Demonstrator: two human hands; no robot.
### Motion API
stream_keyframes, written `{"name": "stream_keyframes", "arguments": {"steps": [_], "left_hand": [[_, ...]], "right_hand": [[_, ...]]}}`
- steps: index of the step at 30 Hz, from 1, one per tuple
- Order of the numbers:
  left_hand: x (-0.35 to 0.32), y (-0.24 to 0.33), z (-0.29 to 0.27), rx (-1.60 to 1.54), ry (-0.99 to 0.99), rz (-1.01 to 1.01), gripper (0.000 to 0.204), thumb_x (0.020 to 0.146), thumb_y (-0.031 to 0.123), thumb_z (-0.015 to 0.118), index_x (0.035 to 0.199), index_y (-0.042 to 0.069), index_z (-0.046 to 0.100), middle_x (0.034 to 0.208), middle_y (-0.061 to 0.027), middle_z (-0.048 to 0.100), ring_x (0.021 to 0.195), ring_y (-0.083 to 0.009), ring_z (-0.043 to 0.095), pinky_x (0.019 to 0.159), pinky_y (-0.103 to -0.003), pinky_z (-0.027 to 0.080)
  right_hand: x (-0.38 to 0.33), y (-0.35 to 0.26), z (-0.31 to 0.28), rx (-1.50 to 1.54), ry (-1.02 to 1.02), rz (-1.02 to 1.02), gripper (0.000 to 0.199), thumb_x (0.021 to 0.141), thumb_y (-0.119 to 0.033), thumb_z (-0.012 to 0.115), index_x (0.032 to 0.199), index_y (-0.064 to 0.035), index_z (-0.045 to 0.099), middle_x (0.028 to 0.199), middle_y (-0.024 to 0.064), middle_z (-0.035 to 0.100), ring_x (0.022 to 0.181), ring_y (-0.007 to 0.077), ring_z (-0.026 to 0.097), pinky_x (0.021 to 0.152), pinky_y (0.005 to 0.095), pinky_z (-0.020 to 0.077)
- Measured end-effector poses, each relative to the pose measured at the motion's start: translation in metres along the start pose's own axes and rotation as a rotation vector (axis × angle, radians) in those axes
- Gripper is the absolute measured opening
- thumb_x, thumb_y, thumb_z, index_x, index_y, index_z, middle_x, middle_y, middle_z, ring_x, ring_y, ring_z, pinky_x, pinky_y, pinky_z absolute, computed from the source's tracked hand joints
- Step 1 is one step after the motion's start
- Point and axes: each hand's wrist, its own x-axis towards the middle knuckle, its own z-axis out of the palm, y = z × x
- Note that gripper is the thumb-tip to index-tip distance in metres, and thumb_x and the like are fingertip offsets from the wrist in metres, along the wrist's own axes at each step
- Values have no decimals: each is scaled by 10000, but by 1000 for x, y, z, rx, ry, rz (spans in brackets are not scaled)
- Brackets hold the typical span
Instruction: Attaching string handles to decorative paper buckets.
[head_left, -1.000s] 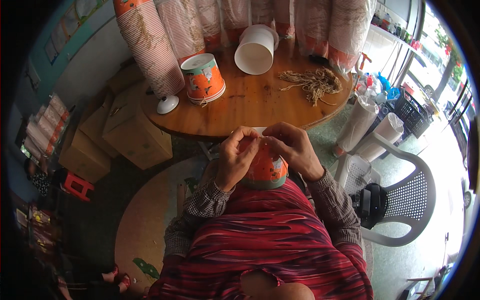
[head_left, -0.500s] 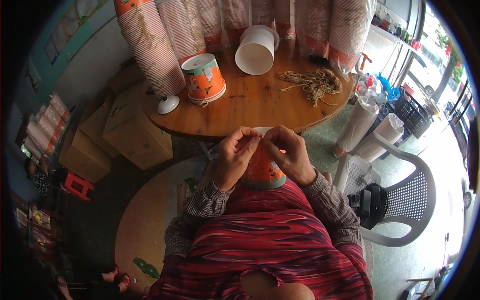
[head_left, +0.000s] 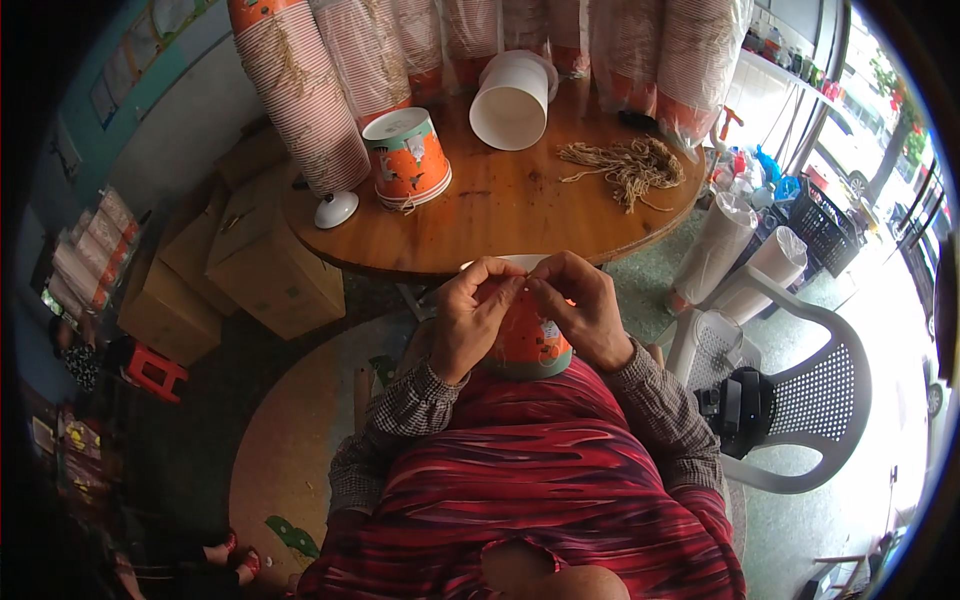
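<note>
An orange paper bucket (head_left: pixel 522 345) with a green band rests against my lap, below the table's near edge. At its white rim my left hand (head_left: pixel 466 318) is closed, thumb and fingers pinched together. My right hand (head_left: pixel 590 312) pinches from the other side, its fingertips almost meeting the left ones. Between them shows a tiny tan bit that looks like twine; the fingers hide most of it. On the table lies a loose bundle of tan twine (head_left: pixel 635 168). A similar orange bucket (head_left: pixel 410 160) stands upside down at the left, with a bit of twine by its rim.
A white bucket (head_left: pixel 508 112) lies on its side on the wooden table (head_left: pixel 500 215). Tall bucket stacks (head_left: pixel 300 95) line the back, and a white lid (head_left: pixel 337 208) sits at the left edge. Cardboard boxes (head_left: pixel 275 265) stand left; a grey plastic chair (head_left: pixel 830 385) stands right.
Both hands have shifted very slightly, with the fingertips still pinched together at the rim. More of the bucket's white rim shows beside my left hand.
</note>
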Motion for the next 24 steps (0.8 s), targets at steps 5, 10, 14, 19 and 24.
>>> {"name": "stream_keyframes", "arguments": {"steps": [5, 10, 14, 19, 24], "left_hand": [[0, -2, 1, -2, -25, 27, 86, 893, 49, 627, 958, -3, 649, 847, -41, 656, 806, -88, 617, 730, -235, 497], [1, 1, 1, 157, -11, 88, 101, 874, 32, 640, 967, -4, 654, 863, -73, 675, 818, -119, 635, 762, -257, 501], [1, 0, 2, 321, 56, 223, 106, 829, -12, 643, 934, 5, 645, 858, -103, 669, 827, -205, 647, 831, -295, 487], [1, 6, 4, 397, 104, 323, 123, 798, -45, 625, 903, 14, 604, 849, -113, 649, 816, -271, 629, 872, -342, 455], [-1, 8, 3, 277, 40, 177, 89, 824, -18, 609, 907, 7, 586, 916, -100, 602, 882, -243, 589, 819, -339, 448]], "right_hand": [[0, 0, 0, 51, 22, 14, 89, 913, -66, 607, 934, 3, 554, 763, -1, 586, 663, 41, 546, 588, 194, 451], [-1, 1, 1, 94, 25, 38, 88, 913, -56, 599, 967, 5, 564, 755, 3, 597, 656, 37, 554, 574, 194, 456], [-4, -2, 4, -20, 37, 18, 101, 880, -25, 612, 966, 21, 584, 816, 71, 639, 727, 99, 622, 643, 243, 508], [-6, 0, 9, -396, 143, -213, 143, 830, -41, 640, 964, -21, 595, 827, 141, 633, 667, 233, 651, 586, 311, 526], [-4, -6, 9, -422, 147, -239, 123, 821, -17, 620, 940, -24, 589, 805, 133, 620, 656, 246, 632, 589, 318, 517]]}}
